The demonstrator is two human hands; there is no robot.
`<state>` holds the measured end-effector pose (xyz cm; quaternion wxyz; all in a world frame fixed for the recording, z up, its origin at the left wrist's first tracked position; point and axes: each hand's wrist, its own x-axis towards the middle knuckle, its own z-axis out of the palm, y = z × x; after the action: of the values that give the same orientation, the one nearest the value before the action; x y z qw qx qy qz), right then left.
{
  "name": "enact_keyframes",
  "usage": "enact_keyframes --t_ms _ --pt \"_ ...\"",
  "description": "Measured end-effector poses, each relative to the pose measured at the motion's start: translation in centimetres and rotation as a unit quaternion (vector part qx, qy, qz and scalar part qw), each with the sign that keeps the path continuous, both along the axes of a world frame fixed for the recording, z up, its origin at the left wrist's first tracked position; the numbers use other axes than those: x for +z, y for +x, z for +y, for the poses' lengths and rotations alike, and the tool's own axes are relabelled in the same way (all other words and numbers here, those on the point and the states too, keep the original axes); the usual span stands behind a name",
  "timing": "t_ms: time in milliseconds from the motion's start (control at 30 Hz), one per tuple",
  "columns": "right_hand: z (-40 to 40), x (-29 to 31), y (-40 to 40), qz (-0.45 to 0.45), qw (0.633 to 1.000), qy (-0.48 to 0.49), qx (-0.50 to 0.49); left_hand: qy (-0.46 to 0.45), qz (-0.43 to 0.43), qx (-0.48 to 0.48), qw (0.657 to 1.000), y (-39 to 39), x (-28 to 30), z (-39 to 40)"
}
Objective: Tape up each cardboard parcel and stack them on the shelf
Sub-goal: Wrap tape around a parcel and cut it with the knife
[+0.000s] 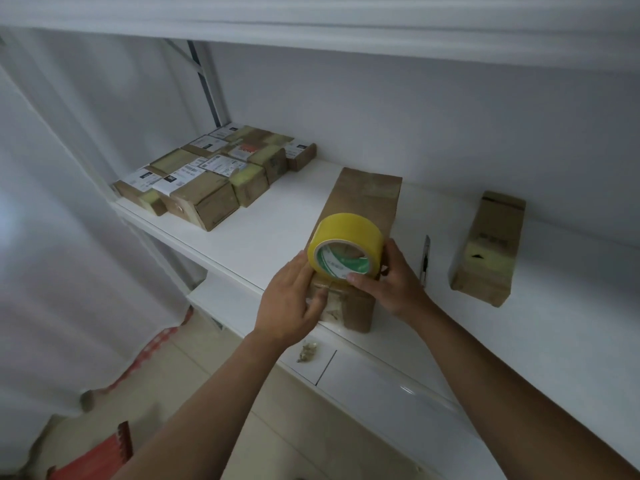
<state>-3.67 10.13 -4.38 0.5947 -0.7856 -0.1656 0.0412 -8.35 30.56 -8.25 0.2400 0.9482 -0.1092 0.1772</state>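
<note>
Gripping tape roll (345,244) atop parcel (363,199), right hand (388,278).

Two bare forearms enter from the lower edge, each ending in a bare hand: the left hand (289,299) and the right hand (391,278). No sleeve, glove, watch, ring or bracelet shows on either limb. Fingernails are short and unpainted. Both forearms are uncovered as far as the frame's lower edge.
</note>
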Motion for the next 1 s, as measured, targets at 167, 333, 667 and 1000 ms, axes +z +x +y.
enact_keyframes --t_ms 167,333,667,1000 --pt "-0.3 -0.5 0.4 0.039 0.999 0.019 0.006 -0.003 -0.006 0.050 0.999 -0.2 0.2 -0.6" --pt "-0.9 -0.2 0.2 0.066 0.998 0.024 0.001 0.030 -0.001 0.088 0.996 -0.2 0.0 -0.9" --pt "-1.8 0.1 -0.8 0.043 0.997 0.062 0.009 0.094 0.012 0.074 0.993 -0.2 0.1 -1.0" --pt "-1.1 -0.4 -0.5 -0.026 1.000 0.006 -0.007 0.097 0.012 0.051 0.994 -0.5 0.8 -2.4"
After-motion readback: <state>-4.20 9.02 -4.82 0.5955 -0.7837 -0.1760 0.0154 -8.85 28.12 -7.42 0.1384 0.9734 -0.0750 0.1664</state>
